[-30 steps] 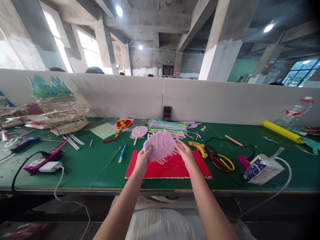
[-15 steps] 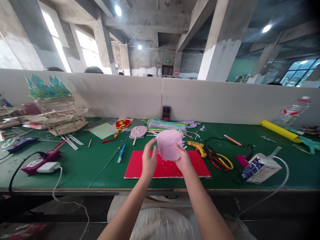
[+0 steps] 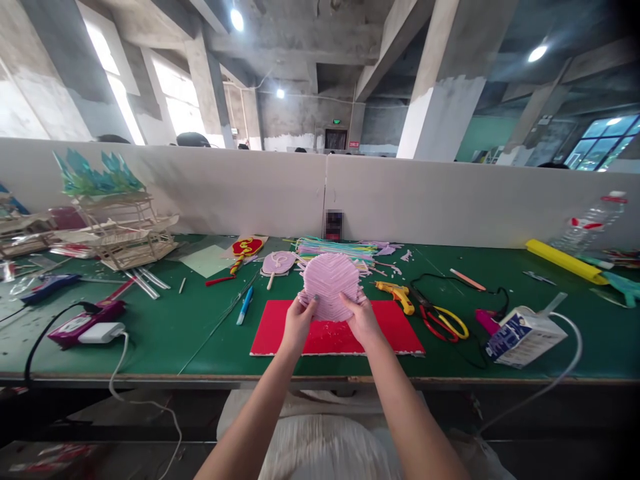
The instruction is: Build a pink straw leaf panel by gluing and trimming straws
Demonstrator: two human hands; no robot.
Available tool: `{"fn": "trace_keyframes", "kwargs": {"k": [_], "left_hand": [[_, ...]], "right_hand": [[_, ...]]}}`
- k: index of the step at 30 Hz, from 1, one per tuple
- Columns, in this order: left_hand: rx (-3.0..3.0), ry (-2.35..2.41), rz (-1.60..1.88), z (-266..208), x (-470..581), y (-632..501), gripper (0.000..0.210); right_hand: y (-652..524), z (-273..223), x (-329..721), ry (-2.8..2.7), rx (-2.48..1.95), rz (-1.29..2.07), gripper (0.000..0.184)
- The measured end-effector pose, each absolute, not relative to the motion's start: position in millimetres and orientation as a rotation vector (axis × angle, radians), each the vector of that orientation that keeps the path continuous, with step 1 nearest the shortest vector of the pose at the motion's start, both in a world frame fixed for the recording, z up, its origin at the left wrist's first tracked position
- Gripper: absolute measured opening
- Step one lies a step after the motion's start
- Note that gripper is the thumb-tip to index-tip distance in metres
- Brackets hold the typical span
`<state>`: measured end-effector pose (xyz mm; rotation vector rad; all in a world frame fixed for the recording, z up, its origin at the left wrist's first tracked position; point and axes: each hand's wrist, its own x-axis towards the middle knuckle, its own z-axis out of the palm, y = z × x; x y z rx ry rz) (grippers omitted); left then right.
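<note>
Straws glued into a round pink disc (image 3: 331, 285) are standing upright in the air above the red mat (image 3: 395, 331), facing the camera with ragged ends sticking out at the rim. The left hand (image 3: 299, 321) is gripping its lower left edge, fingers closed on it, and the right hand (image 3: 361, 320) is doing the same at the lower right. The mat is lying flat on the green counter (image 3: 165, 327). Behind the disc, a heap of loose coloured straws (image 3: 340, 251) is resting near the white divider (image 3: 425, 200). To the right, a yellow glue gun (image 3: 397, 295) and red-and-yellow scissors (image 3: 445, 322) are lying just beside the mat, with what is probably a small carton (image 3: 523, 337) farther out. A blue pen (image 3: 245, 305) is lying to the left.
</note>
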<state>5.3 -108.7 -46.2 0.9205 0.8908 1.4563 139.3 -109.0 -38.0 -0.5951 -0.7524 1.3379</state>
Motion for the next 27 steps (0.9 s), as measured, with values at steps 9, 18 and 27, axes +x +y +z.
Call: {"fn": "trace_keyframes", "kwargs": {"k": [9, 18, 27], "left_hand": [[1.065, 0.900, 1.365, -44.8, -8.5, -107.9, 0.061], [0.785, 0.793, 1.360, -40.8, -19.3, -98.7, 0.060], [0.746, 0.681, 1.284, -59.5, -16.6, -95.8, 0.045]], "right_hand": [[-105.3, -37.4, 167.1, -0.897, -0.764, 1.203, 0.034], [-95.3, -31.5, 192.3, -0.843, -0.862, 1.101, 0.033], [-95.7, -39.4, 176.7, -0.875, -0.836, 1.130, 0.031]]}}
